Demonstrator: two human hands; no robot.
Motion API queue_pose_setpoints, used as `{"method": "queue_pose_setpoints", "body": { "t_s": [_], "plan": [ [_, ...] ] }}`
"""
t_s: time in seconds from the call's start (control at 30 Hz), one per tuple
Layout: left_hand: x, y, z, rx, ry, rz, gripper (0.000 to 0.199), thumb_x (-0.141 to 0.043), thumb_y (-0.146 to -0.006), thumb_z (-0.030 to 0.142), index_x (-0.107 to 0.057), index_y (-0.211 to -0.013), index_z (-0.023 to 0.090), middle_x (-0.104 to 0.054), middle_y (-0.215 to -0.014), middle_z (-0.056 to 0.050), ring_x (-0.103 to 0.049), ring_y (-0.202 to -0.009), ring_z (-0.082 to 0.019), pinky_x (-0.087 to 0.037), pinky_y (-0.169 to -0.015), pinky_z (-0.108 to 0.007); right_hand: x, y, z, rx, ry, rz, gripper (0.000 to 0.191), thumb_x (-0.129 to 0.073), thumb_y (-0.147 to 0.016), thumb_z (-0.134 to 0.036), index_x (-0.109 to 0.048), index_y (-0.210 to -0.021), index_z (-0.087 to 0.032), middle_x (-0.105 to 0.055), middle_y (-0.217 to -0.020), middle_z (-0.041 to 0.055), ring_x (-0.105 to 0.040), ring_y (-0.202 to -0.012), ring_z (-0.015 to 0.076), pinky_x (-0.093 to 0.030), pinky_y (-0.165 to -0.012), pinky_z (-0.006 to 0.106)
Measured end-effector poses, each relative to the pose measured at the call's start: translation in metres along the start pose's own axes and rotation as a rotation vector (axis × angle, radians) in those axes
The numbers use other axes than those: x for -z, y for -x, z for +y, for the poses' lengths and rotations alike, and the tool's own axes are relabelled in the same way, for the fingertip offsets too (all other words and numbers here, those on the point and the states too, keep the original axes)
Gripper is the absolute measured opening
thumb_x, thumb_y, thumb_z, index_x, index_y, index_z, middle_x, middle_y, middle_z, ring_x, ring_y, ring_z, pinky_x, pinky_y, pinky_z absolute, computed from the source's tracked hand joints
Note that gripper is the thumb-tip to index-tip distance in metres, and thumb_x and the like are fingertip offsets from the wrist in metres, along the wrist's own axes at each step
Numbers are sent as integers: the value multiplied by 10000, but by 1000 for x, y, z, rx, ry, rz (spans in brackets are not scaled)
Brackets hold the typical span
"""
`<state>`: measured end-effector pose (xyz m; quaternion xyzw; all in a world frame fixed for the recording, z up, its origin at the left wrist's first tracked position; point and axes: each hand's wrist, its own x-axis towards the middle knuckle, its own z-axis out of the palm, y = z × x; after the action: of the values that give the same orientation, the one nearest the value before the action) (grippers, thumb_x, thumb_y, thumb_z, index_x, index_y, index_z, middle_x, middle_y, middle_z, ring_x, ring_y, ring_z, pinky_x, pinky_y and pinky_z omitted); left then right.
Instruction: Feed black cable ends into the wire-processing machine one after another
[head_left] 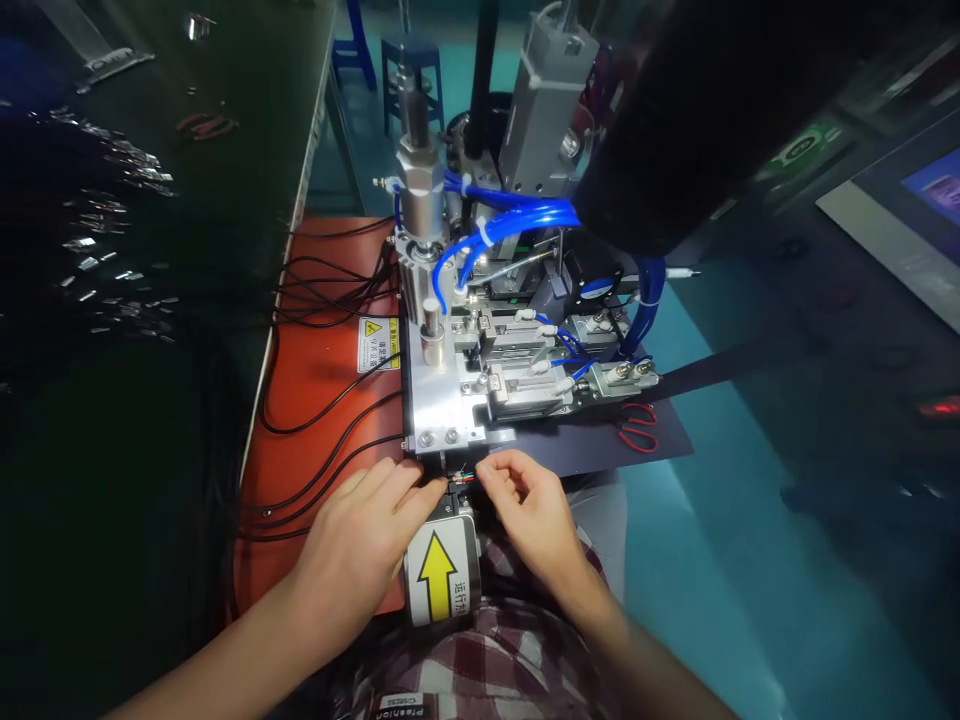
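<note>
The right hand's fingers (486, 470) pinch narrowly on the thin wires (466, 479), which lie at the machine's (441, 395) near edge; whether the left hand (356, 540) grips them, I cannot tell. Best keep the strands level and unbent, moving slightly: metal crowds ahead, the arrow-marked block (441, 570) sits just below, more room lies rightward.

A small bundle of thin wires (466, 479), partly red and teal, was held roughly crosswise beside the metal machine's (441, 400) near end.
</note>
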<state>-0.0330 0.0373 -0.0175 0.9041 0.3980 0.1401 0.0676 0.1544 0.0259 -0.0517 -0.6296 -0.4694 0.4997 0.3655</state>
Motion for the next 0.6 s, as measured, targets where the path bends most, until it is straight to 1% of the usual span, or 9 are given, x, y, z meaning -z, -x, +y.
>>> {"method": "queue_pose_setpoints", "body": {
  "t_s": [0.1,0.17,0.23,0.3,0.33,0.37,0.43,0.53,0.6],
  "plan": [
    [0,0,0,0,5,3,263,-434,-871,92,-640,-1031,123,-634,-881,-103,-554,-745,-247,-480,-613,-369,-6,0,-3,24,-11,18,174,-575,-832,-328,-631,-825,-163,-504,-597,-29,-425,-523,108,-348,-499,227],
    [1,0,0,1,7,6,264,-430,-872,91,-640,-1030,124,-635,-887,-104,-555,-750,-249,-479,-609,-368,-11,-1,-5,35,-38,27,160,-577,-828,-308,-614,-769,-163,-493,-577,-31,-417,-509,106,-339,-485,228],
    [0,0,0,3,13,6,268,-424,-878,95,-637,-1037,124,-634,-882,-101,-555,-747,-246,-476,-602,-363,-15,-1,-5,107,-1,64,152,-564,-833,-280,-596,-737,-167,-514,-601,-20,-441,-537,114,-360,-519,238],
    [0,0,0,6,20,2,267,-424,-883,102,-634,-1047,125,-631,-877,-97,-552,-745,-241,-473,-602,-358,-16,0,-3,184,62,93,144,-550,-842,-267,-596,-744,-172,-532,-634,-10,-462,-576,124,-375,-566,252],
    [0,0,0,8,21,0,264,-428,-882,103,-634,-1046,126,-630,-879,-96,-550,-750,-241,-472,-606,-357,-16,0,-2,186,67,90,146,-546,-845,-269,-595,-747,-173,-535,-639,-8,-464,-581,126,-373,-569,255],
    [0,1,0,11,20,-2,260,-435,-880,102,-635,-1043,128,-628,-880,-95,-548,-754,-240,-471,-611,-357,-15,-1,-1,156,42,77,153,-544,-845,-279,-592,-749,-171,-535,-639,-7,-462,-575,126,-369,-560,254],
    [1,2,1,15,14,-11,255,-452,-871,97,-636,-1045,130,-621,-885,-95,-540,-763,-241,-467,-623,-362,-14,-3,1,39,-77,29,175,-551,-835,-313,-578,-744,-166,-524,-616,-14,-444,-540,117,-351,-520,246],
    [6,1,5,31,-24,-35,283,-463,-849,68,-632,-1064,138,-600,-900,-100,-525,-802,-258,-461,-662,-394,-9,-8,3,-146,-250,-99,226,-586,-797,-371,-571,-733,-155,-503,-573,-31,-403,-473,97,-321,-469,235],
    [9,0,9,54,-31,-80,336,-459,-829,38,-615,-1109,141,-582,-896,-100,-517,-812,-263,-461,-663,-402,-7,-11,4,-210,-299,-136,257,-610,-773,-403,-572,-728,-152,-490,-546,-44,-386,-439,87,-299,-443,229]
  ]
}}
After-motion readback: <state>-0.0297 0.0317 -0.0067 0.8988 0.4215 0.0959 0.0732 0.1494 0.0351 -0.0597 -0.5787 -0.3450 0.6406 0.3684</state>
